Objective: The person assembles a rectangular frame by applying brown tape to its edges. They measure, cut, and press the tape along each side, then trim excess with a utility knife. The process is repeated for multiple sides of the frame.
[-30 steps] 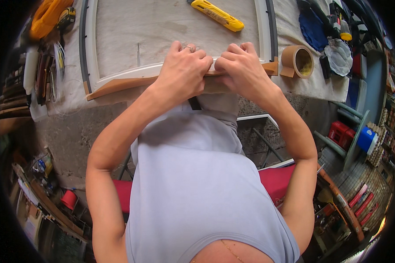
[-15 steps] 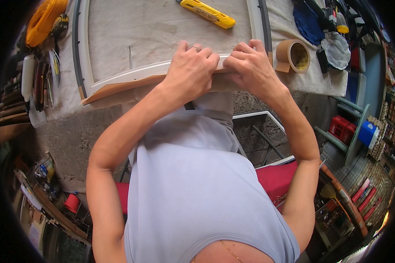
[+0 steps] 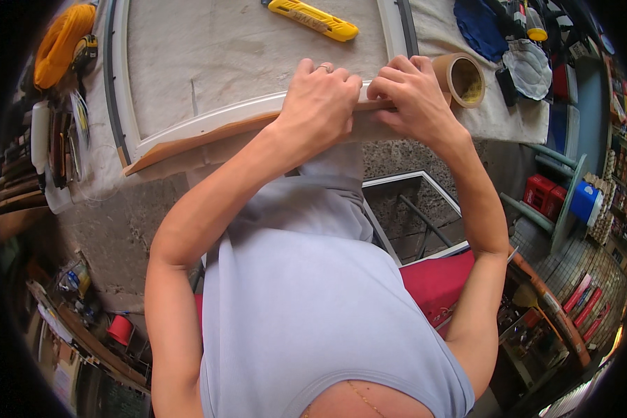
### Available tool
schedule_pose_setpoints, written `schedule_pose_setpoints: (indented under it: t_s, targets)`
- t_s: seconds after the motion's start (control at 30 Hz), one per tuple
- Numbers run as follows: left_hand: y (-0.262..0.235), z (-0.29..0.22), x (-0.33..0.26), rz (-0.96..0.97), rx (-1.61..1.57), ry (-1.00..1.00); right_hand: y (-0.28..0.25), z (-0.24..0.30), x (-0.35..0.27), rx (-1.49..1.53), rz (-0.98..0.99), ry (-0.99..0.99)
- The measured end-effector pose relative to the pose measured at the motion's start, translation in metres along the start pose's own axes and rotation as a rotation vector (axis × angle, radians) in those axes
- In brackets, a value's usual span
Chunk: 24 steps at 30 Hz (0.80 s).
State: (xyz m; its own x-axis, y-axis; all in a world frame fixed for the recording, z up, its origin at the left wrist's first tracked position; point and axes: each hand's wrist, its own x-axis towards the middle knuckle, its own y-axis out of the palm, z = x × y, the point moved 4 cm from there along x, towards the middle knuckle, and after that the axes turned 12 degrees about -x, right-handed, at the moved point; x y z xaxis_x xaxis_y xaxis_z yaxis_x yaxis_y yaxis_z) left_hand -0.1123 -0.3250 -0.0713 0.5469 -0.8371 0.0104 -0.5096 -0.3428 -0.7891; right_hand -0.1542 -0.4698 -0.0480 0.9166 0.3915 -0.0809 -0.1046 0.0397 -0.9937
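A white frame [image 3: 237, 109] with dark strips along its sides lies on the cloth-covered table. Brown tape [image 3: 202, 138] runs along its near bar, with its lower edge hanging loose and wavy at the left. My left hand [image 3: 320, 101] has its fingers curled over that bar, pinching the tape against it. Just to its right, my right hand [image 3: 414, 97] is closed on the same taped edge, thumb below. Both sets of fingertips are partly hidden. Beside my right hand stands a brown tape roll [image 3: 465, 80]. A yellow utility knife [image 3: 313, 19] lies inside the frame.
An orange coil [image 3: 64, 45] and a tape measure [image 3: 85, 50] lie at the far left. Gloves [image 3: 528, 68] and a blue cloth [image 3: 479, 29] rest at the far right. Below the table edge, another white-edged frame [image 3: 411, 175] stands near my legs.
Both hands have shifted slightly to the right along the taped bar, still close together. The whole view has moved a little, so the knife and frame appear further left.
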Motion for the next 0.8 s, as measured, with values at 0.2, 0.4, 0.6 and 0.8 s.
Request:
schedule_pose_setpoints:
  t_s: [0.2,0.4,0.6,0.8]
  targets:
    - [0.0,-0.003,0.001,0.033,0.085,0.009,0.004,0.001,-0.001,-0.003,0.028,-0.007]
    - [-0.006,-0.014,0.001,-0.015,0.119,-0.001,-0.013,-0.017,-0.013,-0.053,-0.056,0.015]
    - [0.017,-0.016,0.019,-0.045,-0.003,0.04,-0.008,-0.018,-0.016,-0.084,0.011,0.021]
    - [0.015,-0.017,0.021,0.009,0.042,0.058,-0.004,-0.017,-0.017,-0.127,0.074,0.005]
